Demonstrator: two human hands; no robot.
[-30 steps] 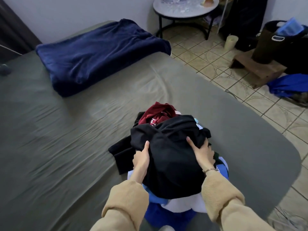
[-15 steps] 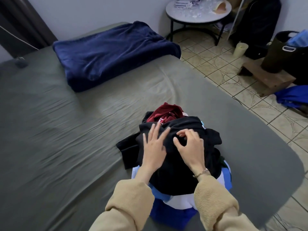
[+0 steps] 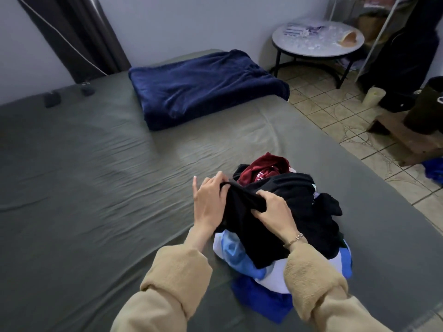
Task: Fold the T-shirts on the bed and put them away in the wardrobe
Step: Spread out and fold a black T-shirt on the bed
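Separating the top garment from the unfolded pile at the near edge of the bed.

Bed: its wide bare sheet to the left offers room to spread a shirt flat. Pile of T-shirts: heaped near the right edge, within reach. Black T-shirt: uppermost, so taken first; partly raised off the pile. Left hand and right hand: both pinch one bunched edge of the black T-shirt, likely to find its hem or collar.

Black T-shirt crumpled atop heap on bed, edge bunched in both grips. Maroon shirt just beyond grips; blue and white shirts beneath.
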